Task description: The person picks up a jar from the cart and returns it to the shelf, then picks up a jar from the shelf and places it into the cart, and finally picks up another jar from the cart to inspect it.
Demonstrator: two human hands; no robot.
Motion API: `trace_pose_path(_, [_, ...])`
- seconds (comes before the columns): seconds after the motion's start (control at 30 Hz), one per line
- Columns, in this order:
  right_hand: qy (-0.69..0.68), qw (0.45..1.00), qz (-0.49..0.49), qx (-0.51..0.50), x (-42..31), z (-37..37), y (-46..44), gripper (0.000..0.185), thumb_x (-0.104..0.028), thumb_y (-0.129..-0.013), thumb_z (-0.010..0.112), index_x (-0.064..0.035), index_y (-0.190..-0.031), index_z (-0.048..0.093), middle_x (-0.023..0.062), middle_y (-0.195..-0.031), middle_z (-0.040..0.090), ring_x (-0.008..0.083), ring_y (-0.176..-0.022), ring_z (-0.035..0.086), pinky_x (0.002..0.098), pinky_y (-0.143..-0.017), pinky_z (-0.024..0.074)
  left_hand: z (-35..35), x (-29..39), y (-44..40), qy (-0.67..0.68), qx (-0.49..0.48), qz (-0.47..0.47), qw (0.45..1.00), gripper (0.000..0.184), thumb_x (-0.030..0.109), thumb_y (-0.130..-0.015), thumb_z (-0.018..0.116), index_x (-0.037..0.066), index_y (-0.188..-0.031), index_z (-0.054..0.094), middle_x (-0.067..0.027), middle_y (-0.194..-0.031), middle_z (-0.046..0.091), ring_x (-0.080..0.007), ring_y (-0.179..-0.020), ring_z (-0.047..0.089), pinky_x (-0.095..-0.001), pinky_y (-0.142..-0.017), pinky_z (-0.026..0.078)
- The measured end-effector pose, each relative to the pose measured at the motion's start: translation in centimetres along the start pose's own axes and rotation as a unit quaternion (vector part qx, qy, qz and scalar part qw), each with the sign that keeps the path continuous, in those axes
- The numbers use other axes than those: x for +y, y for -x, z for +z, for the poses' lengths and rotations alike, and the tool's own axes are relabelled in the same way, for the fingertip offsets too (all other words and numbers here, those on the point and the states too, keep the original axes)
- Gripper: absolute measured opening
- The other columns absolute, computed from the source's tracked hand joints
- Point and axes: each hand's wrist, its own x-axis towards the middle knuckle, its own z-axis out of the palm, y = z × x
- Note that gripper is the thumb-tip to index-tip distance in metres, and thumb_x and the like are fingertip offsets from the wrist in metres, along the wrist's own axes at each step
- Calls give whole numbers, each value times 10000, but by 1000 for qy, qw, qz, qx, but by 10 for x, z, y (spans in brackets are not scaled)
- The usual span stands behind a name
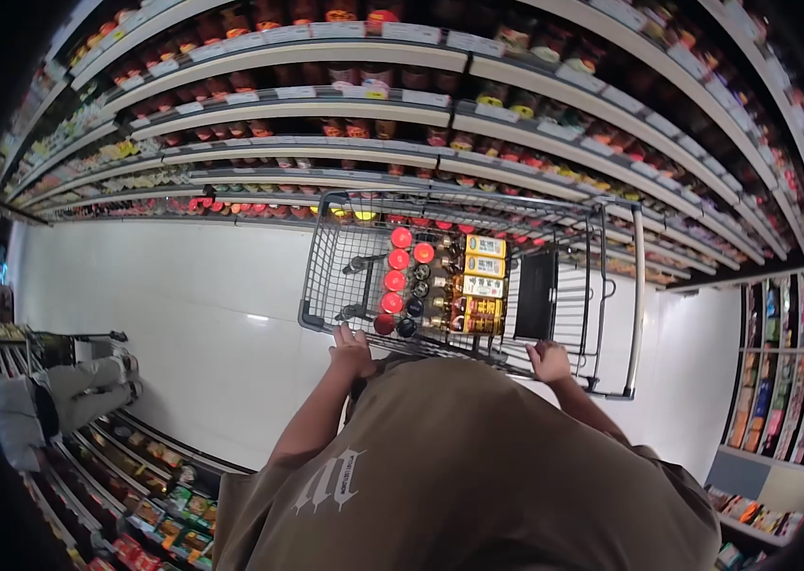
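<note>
Several red-lidded jars (394, 281) and yellow-labelled bottles (485, 265) sit beyond and between the hands, inside a grey wire shopping cart (303, 312). Left hand (352, 354) and right hand (549, 363) touch its near side; whether they grip, I can't tell.

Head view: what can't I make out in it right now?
All in the head view:
Bottles: label wording, too small and blurred.
Red lids: what lies under them, hidden by the lids themselves.
Left hand and right hand: palms and grip on the cart, hidden by the hands' own backs.
Shelf tags: print too small.
Other person: head, cut off by the dark lens edge.
</note>
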Motion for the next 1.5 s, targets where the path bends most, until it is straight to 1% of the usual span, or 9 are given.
trace_pose_path(0.07, [30, 994, 7, -108, -1, -8, 10, 503, -450, -917, 544, -21, -666, 626, 193, -695, 642, 401, -723, 628, 505, -673, 478, 10, 1, -5, 33, -16, -9, 999, 1065, 589, -743, 726, -38, -1454, 240, -289, -1570, 60, -472, -1462, 14, -548, -1128, 295])
trace_pose_path(0.3, [50, 977, -119, -170, 11, -14, 26, 562, -581, -867, 554, -71, -646, 633, 116, -656, 645, 324, -710, 640, 458, -797, 455, 32, 15, 4, -16, -32, -37, 999, 934, 454, -792, 704, 6, -1465, 238, -282, -1576, 23, -463, -1464, 14, -567, -1118, 303])
trace_pose_path(0.43, [81, 957, -141, -241, 17, -21, 27, 702, -706, -816, 530, -29, -931, 680, 161, -738, 677, 355, -783, 663, 472, -844, 482, 51, 13, 4, -7, -35, -38, 999, 943, 445, -788, 706, -3, -1467, 229, -285, -1568, 28, -467, -1460, 9, -579, -1114, 303])
trace_pose_path(0.5, [87, 956, -139, -243, 20, -22, 28, 738, -730, -800, 529, -26, -958, 684, 160, -762, 684, 349, -797, 668, 469, -856, 485, 78, 0, -15, -81, 17, 27, 996, 1001, 642, -797, 569, -130, -1380, 310, -358, -1483, 232, -501, -1409, 126, -551, -1155, 114])
trace_pose_path(0.63, [105, 945, -122, -284, 26, -23, 26, 758, -758, -793, 509, -52, -987, 701, 156, -841, 700, 336, -845, 679, 452, -831, 509, 92, 0, -13, -34, 42, 37, 998, 934, 602, -820, 537, -130, -1366, 342, -362, -1448, 292, -496, -1396, 156, -561, -1150, 99])
trace_pose_path(0.87, [102, 923, -83, -362, 29, -32, 25, 769, -776, -819, 460, -73, -1020, 699, 177, -880, 705, 342, -888, 679, 460, -812, 528, 80, 24, 18, 33, 1, 2, 999, 956, 537, -810, 595, -53, -1463, 223, -391, -1491, 112, -531, -1392, 90, -576, -1146, 129])
trace_pose_path(1.03, [86, 945, -116, -293, 38, -27, 31, 628, -681, -806, 594, -78, -951, 697, 147, -749, 691, 346, -726, 684, 455, -684, 548, 84, 19, 5, 40, -87, -24, 995, 1066, 568, -810, 663, 10, -1521, 99, -366, -1534, -82, -540, -1425, -57, -578, -1162, 128])
trace_pose_path(1.17, [74, 942, -121, -303, 40, -23, 29, 625, -674, -827, 581, -58, -891, 672, 142, -673, 662, 351, -671, 669, 455, -640, 531, 91, 2, -12, 13, -100, 6, 995, 965, 403, -798, 661, 12, -1510, 139, -378, -1519, -24, -558, -1403, -23, -603, -1152, 103])
trace_pose_path(1.5, [51, 900, -17, -432, 26, -45, 7, 640, -701, -822, 573, -78, -940, 661, 142, -778, 685, 357, -778, 677, 464, -713, 541, 57, 14, -8, -55, -194, 34, 979, 998, 521, -864, 598, 6, -1529, 61, -342, -1538, -73, -534, -1419, -75, -601, -1155, 63])
